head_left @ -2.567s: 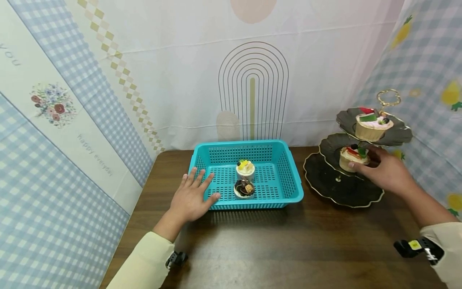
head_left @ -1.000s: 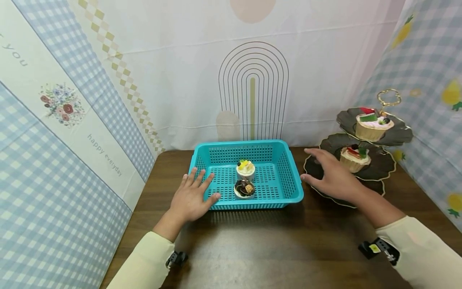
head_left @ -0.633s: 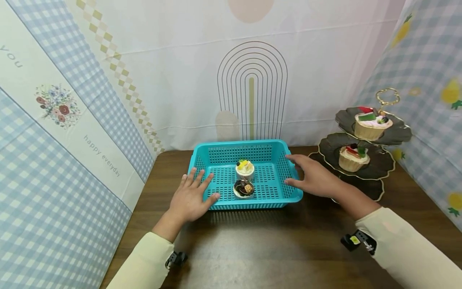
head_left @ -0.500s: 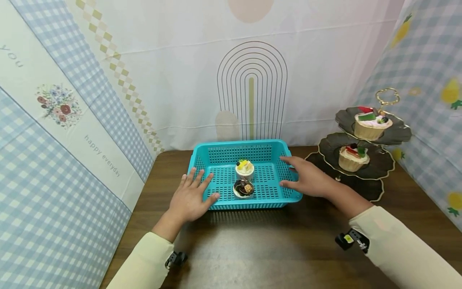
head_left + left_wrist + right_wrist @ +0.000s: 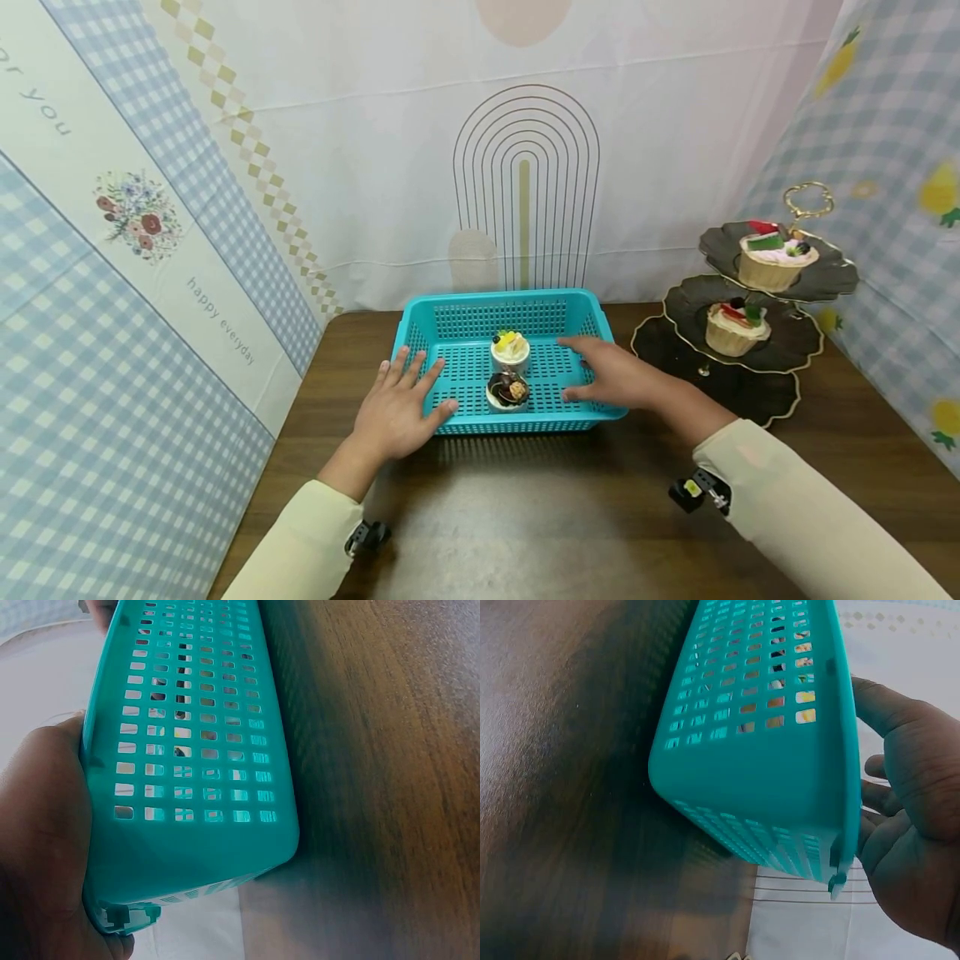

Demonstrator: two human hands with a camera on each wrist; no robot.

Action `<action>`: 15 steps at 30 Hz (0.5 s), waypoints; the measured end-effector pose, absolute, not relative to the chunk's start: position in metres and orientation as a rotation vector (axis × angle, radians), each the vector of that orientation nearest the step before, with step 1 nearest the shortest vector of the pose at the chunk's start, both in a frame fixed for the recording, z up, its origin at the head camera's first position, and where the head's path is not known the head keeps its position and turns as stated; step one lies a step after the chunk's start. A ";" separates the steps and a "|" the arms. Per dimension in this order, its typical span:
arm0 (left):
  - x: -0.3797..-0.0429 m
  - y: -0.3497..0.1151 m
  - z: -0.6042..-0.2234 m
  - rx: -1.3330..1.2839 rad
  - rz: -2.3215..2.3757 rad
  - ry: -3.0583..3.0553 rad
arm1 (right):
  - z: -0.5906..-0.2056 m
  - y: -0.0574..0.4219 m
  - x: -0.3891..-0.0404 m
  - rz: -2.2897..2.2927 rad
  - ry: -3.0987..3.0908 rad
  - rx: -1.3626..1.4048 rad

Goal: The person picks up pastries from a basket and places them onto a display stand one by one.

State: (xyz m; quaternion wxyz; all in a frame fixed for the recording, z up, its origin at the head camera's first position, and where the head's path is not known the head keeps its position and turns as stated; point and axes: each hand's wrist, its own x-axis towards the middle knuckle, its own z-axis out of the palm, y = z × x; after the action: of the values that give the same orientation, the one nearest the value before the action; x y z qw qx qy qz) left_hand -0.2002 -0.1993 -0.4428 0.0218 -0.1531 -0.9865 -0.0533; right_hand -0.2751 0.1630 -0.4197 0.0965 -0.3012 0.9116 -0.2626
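Spread over the left corner of a turquoise perforated basket (image 5: pixel 517 427) lies my left hand (image 5: pixel 401 415), fingers apart; the left wrist view shows it along the rim. My right hand (image 5: pixel 618 375) reaches over the basket's right side, thumb and fingers parted, holding nothing. Inside the basket stand two cupcakes: one with cream and yellow fruit (image 5: pixel 510 352), and in front of it a chocolate-topped one (image 5: pixel 507 392). The right fingertips are a short way to the right of both. In the right wrist view, the right hand (image 5: pixel 97 611) is not shown whole; the basket wall hides its fingertips.
A three-tier black stand with gold edges (image 5: pixel 738 400) is at the right. On its middle tier sits a cupcake with red and green fruit (image 5: pixel 737 329), and another cupcake (image 5: pixel 776 262) is on the top tier. Patterned cloths hang behind and beside the wooden table (image 5: pixel 525 517).
My right hand has let go of the cupcake on the middle tier and moved left, over the basket. My left hand has stayed at the basket's corner.
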 end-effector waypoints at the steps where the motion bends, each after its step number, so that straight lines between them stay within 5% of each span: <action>1: -0.200 -0.199 -0.443 -0.473 -0.166 -3.061 | -0.421 0.161 -0.276 -0.762 2.697 -0.888; 15: -0.201 -0.200 -0.444 -0.472 -0.167 -3.063 | -0.431 0.134 -0.282 -0.584 2.660 -0.938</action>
State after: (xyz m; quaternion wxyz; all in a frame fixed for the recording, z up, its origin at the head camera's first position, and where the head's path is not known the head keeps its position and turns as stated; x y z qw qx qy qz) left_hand -0.2007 -0.1996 -0.4435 0.0188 -0.1519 -0.9868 -0.0538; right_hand -0.2820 0.1340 -0.4313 0.1302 -0.3229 0.9156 -0.2011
